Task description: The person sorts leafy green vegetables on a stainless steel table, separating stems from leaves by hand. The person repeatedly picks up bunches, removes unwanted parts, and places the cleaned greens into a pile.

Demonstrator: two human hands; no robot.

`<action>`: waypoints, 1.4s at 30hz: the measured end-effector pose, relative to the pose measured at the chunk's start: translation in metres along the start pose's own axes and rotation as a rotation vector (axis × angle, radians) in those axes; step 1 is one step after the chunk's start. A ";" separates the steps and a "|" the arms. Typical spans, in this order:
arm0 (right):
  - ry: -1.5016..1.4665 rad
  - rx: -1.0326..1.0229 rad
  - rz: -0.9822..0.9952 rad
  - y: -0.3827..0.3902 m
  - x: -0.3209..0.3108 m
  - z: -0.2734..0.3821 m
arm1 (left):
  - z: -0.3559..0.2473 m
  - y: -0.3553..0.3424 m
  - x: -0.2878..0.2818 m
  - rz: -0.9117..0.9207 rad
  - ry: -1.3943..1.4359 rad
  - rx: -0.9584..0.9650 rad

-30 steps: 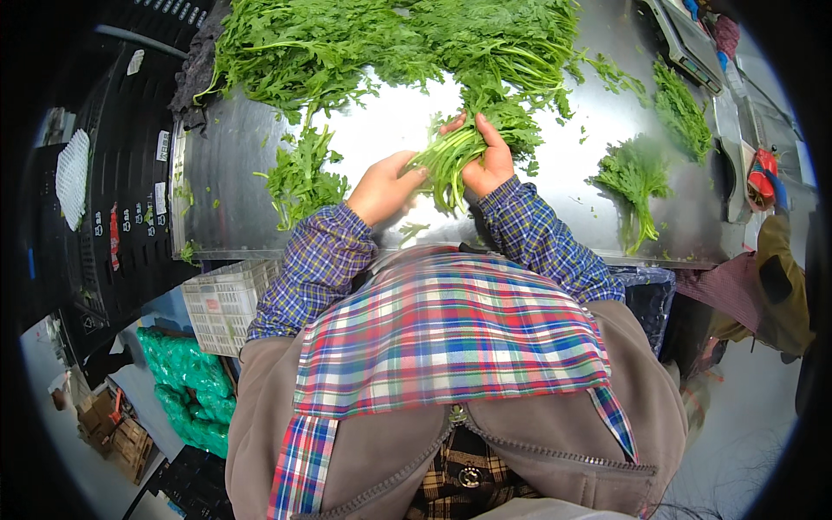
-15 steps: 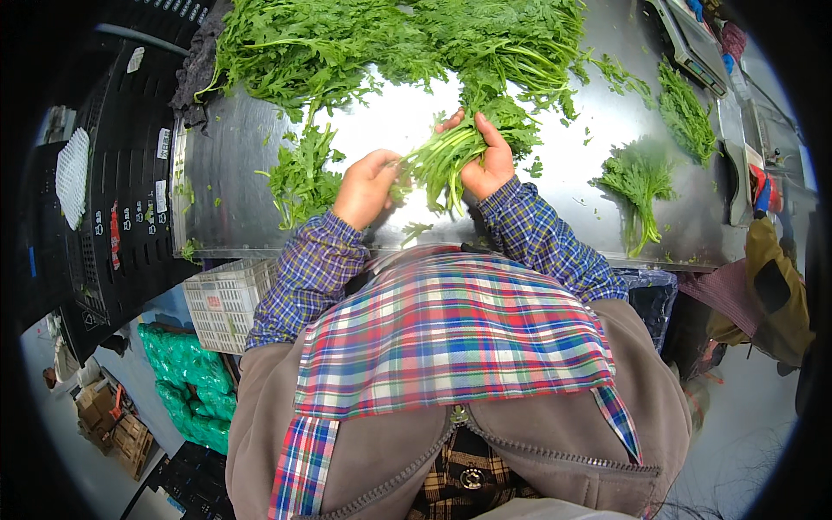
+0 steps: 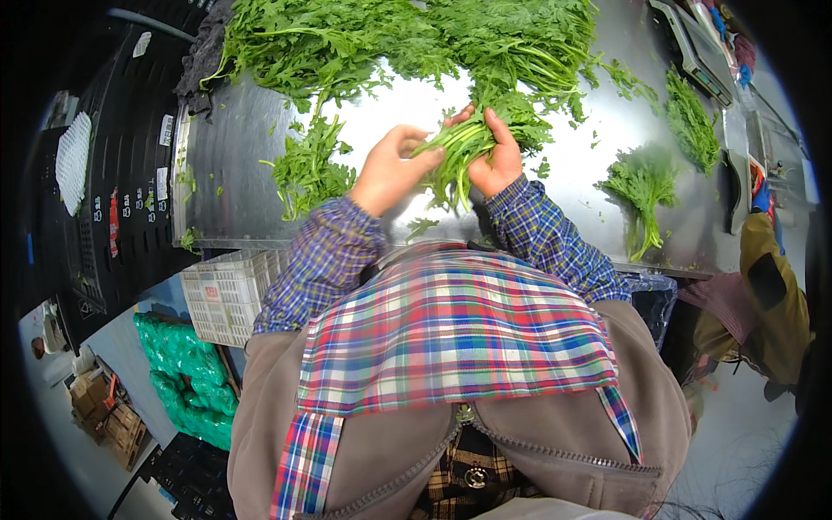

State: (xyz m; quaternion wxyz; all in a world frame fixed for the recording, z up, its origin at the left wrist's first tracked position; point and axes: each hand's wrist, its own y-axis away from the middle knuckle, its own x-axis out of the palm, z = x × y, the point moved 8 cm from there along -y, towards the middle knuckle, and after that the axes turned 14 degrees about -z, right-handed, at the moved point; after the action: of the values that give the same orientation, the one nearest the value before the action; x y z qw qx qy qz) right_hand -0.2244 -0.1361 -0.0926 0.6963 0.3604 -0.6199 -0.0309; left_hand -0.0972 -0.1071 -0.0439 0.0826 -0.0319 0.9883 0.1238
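A bunch of leafy greens [image 3: 459,149] with pale green stems and feathery leaves lies in my right hand [image 3: 499,165], whose fingers wrap behind it with the thumb up. The stems point toward me and to the left. My left hand [image 3: 397,169] is at the stem side, thumb and fingers curled in and closed on some of the stems. Beyond both hands a large heap of the same greens [image 3: 347,48] covers the back of the metal table [image 3: 234,173]. To the left of my left hand rests a smaller pile of greens [image 3: 310,169].
At the right lie a separate bunch [image 3: 643,191] and another bunch [image 3: 692,121], near a scale [image 3: 693,52]. Black crates [image 3: 130,173] stand along the left. A white plastic crate [image 3: 221,295] sits below the table edge. A co-worker's sleeve [image 3: 767,277] shows at right.
My left hand has moved right and slightly up, from beside the stem ends onto the stems. My right hand keeps its hold on the bunch. The whole view has shifted slightly.
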 end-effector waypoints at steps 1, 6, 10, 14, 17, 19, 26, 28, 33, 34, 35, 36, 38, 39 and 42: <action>0.026 -0.007 -0.025 0.002 -0.001 0.001 | 0.000 -0.002 0.009 -0.003 0.005 0.019; 0.045 -0.048 0.007 0.013 0.003 0.011 | 0.007 -0.007 0.016 0.068 0.111 -0.034; -0.053 0.025 0.006 0.010 0.002 0.004 | 0.017 -0.007 0.005 0.063 0.245 -0.205; -0.113 0.032 0.037 0.007 0.003 0.008 | 0.029 -0.009 0.000 0.058 0.390 -0.382; -0.151 0.047 0.070 0.007 0.004 0.012 | 0.034 -0.004 0.005 0.093 0.440 -0.461; -0.136 0.039 0.088 0.006 0.004 0.014 | 0.029 0.000 0.010 0.118 0.496 -0.407; -0.073 -0.038 0.083 0.003 0.004 0.016 | 0.009 0.013 0.018 0.120 0.282 -0.210; -0.041 -0.062 0.040 0.003 0.002 0.016 | 0.011 0.013 0.021 0.125 0.199 -0.224; -0.049 -0.068 0.078 0.008 0.007 0.019 | 0.032 0.030 0.042 0.322 0.517 -0.617; -0.073 -0.068 0.083 0.009 0.008 0.020 | 0.032 0.033 0.045 0.350 0.612 -0.661; -0.112 -0.069 0.088 0.009 0.009 0.021 | 0.030 0.035 0.049 0.389 0.721 -0.699; -0.099 -0.056 0.094 0.009 0.010 0.020 | 0.030 0.037 0.051 0.400 0.816 -0.749; -0.110 -0.030 0.114 0.008 0.013 0.017 | 0.026 0.040 0.057 0.443 0.906 -0.767; -0.107 -0.025 0.109 0.007 0.013 0.016 | 0.025 0.041 0.059 0.450 0.944 -0.782; -0.134 -0.004 0.090 0.005 0.013 0.014 | 0.021 0.042 0.060 0.459 0.938 -0.735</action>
State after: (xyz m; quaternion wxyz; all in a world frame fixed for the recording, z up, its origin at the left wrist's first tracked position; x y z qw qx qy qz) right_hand -0.2358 -0.1456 -0.0791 0.6546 0.3280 -0.6806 -0.0250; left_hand -0.1565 -0.0642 -0.0640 -0.4040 0.1037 0.7941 0.4422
